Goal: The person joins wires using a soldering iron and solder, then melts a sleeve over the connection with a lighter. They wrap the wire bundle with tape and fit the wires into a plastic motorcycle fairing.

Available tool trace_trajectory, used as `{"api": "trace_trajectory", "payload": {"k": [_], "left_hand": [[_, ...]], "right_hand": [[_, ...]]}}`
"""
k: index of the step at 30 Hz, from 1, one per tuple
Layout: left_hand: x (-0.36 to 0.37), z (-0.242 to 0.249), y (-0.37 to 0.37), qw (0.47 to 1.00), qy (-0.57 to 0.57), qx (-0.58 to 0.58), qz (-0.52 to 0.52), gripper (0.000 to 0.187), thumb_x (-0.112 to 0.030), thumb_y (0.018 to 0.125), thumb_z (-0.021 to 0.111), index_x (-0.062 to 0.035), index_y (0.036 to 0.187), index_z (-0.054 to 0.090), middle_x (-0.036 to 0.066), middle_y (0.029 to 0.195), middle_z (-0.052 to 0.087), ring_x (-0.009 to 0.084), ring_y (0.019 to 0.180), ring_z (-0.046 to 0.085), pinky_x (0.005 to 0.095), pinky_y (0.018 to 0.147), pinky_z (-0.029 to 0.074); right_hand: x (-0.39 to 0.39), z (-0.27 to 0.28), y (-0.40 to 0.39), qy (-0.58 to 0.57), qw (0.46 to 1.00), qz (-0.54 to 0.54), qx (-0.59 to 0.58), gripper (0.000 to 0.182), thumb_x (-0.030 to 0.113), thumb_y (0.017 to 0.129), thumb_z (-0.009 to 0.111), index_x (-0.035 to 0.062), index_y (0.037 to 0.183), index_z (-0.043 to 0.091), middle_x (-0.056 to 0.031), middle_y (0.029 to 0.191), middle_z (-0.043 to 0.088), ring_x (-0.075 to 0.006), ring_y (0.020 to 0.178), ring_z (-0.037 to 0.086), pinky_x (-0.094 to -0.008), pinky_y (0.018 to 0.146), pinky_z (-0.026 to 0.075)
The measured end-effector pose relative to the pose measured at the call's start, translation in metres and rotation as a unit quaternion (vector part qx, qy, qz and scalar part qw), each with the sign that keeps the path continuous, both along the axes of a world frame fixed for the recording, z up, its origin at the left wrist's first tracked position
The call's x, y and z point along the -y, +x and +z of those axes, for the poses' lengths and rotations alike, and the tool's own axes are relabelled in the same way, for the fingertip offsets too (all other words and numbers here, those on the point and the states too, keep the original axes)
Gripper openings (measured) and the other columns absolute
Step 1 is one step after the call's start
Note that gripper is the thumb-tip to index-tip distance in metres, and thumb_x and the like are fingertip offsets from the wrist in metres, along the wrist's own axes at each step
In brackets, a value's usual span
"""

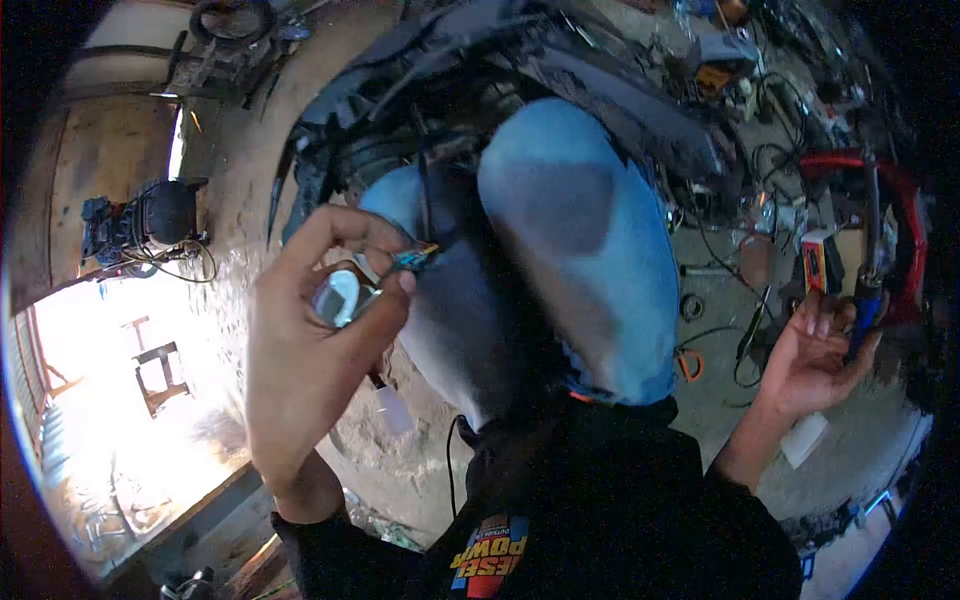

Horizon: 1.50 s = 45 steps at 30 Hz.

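Observation:
My left hand [325, 335] is raised over my left thigh. Its thumb and forefinger pinch a small teal connector [412, 260] with thin coloured wire ends. Tucked in the same palm is a round white-and-silver roll [342, 298], partly hidden by the fingers. Off to the far right, my right hand [820, 350] has its fingers curled round a soldering iron [866, 312] with a blue handle, its metal shaft pointing away from me. A small red-and-yellow box [814, 262] lies just beyond those fingertips.
Dark motorcycle-like bodywork [620, 90] stands in front of my knees. A red curved frame [908, 230], orange-handled scissors [690, 365], a black ring [691, 306] and tangled cables lie at the right. A black machine [165, 218] sits by the bright doorway at the left.

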<state>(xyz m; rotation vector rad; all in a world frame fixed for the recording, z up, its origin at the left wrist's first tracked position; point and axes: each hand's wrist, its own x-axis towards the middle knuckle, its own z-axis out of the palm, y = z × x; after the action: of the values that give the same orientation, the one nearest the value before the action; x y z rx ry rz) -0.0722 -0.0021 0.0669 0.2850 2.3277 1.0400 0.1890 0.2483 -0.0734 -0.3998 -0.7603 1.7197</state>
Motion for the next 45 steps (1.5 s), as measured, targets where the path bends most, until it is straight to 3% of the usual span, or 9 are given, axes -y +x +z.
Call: {"api": "trace_trajectory", "payload": {"k": [8,13,15,18,22,32,35,41,45], "left_hand": [[0.023,-0.027,0.012,0.963,0.030,-0.249,-0.102,0.019,-0.002,0.080,0.072,-0.0029,0.096,0.062,0.011,0.090,0.066,0.0246,0.079,0.067,0.0325,0.071,0.052],[0.019,-0.037,0.041,0.974,0.047,-0.222,-0.009,0.022,-0.002,0.080,0.073,-0.0030,0.099,0.062,0.011,0.094,0.064,0.0252,0.081,0.067,0.0344,0.070,0.052],[0.020,-0.043,0.047,0.973,0.068,-0.221,0.021,0.023,-0.003,0.080,0.075,-0.0022,0.099,0.062,0.011,0.094,0.064,0.0259,0.080,0.067,0.0347,0.069,0.052],[0.029,-0.050,0.055,0.983,0.113,-0.124,0.071,0.025,-0.004,0.079,0.077,-0.0002,0.099,0.062,0.013,0.093,0.065,0.0228,0.080,0.067,0.0319,0.067,0.051],[0.041,-0.053,0.056,0.974,0.192,-0.036,0.119,0.023,-0.004,0.081,0.076,0.0013,0.098,0.062,0.011,0.093,0.067,0.0167,0.080,0.066,0.0276,0.067,0.051],[0.065,-0.035,0.037,0.945,0.214,0.047,0.242,0.021,-0.022,0.096,0.059,-0.0006,0.098,0.056,0.005,0.089,0.059,0.0076,0.076,0.050,0.0217,0.064,0.039],[0.063,-0.031,0.037,0.932,0.279,0.081,0.217,0.022,-0.020,0.095,0.059,-0.0001,0.100,0.054,0.007,0.094,0.057,0.0088,0.078,0.049,0.0228,0.065,0.039],[0.056,-0.037,0.035,0.937,0.284,0.115,0.166,0.019,-0.015,0.093,0.060,0.0029,0.098,0.055,0.011,0.097,0.060,0.0119,0.079,0.054,0.0255,0.070,0.044],[0.048,-0.043,0.030,0.941,0.326,0.023,0.091,0.008,-0.005,0.091,0.062,0.0022,0.095,0.062,0.013,0.093,0.066,0.0174,0.080,0.062,0.0277,0.071,0.048]], "right_hand": [[-0.001,0.001,-0.006,0.031,0.999,0.026,0.011,0.034,0.028,0.103,0.047,0.0048,0.126,0.056,-0.0083,0.096,0.062,-0.0152,0.070,0.046,-0.0313,0.068,0.039],[0.023,0.016,-0.012,-0.027,1.000,0.005,0.003,0.042,0.037,0.101,0.050,0.0066,0.130,0.055,-0.0144,0.109,0.065,-0.0195,0.062,0.054,-0.0396,0.081,0.041],[0.027,0.013,-0.006,0.085,0.975,0.203,-0.033,0.041,0.038,0.101,0.049,0.0100,0.130,0.056,-0.0158,0.111,0.065,-0.0213,0.061,0.058,-0.0384,0.084,0.043],[0.043,0.015,-0.017,0.130,0.974,0.180,0.044,0.043,0.040,0.102,0.048,0.0143,0.136,0.055,-0.0025,0.078,0.061,-0.0116,0.051,0.047,-0.0286,0.062,0.036],[0.048,0.009,-0.018,0.122,0.963,0.242,0.003,0.040,0.038,0.100,0.049,0.0147,0.131,0.059,-0.0146,0.078,0.067,-0.0247,0.050,0.059,-0.0352,0.065,0.047],[0.042,0.020,-0.025,0.211,0.954,0.195,0.087,0.040,0.040,0.103,0.045,0.0162,0.132,0.058,-0.0048,0.073,0.060,-0.0128,0.046,0.046,-0.0314,0.064,0.034],[0.039,0.021,-0.024,0.183,0.962,0.196,0.048,0.039,0.038,0.102,0.042,0.0185,0.132,0.058,-0.0191,0.079,0.065,-0.0282,0.055,0.058,-0.0410,0.064,0.049],[0.037,0.021,-0.025,0.188,0.945,0.258,0.077,0.040,0.036,0.102,0.044,0.0138,0.134,0.054,-0.0138,0.075,0.063,-0.0244,0.051,0.055,-0.0433,0.105,0.039],[0.031,0.019,-0.018,0.196,0.930,0.295,0.097,0.039,0.034,0.102,0.045,0.0142,0.134,0.054,-0.0169,0.077,0.065,-0.0289,0.053,0.059,-0.0452,0.106,0.040]]}}
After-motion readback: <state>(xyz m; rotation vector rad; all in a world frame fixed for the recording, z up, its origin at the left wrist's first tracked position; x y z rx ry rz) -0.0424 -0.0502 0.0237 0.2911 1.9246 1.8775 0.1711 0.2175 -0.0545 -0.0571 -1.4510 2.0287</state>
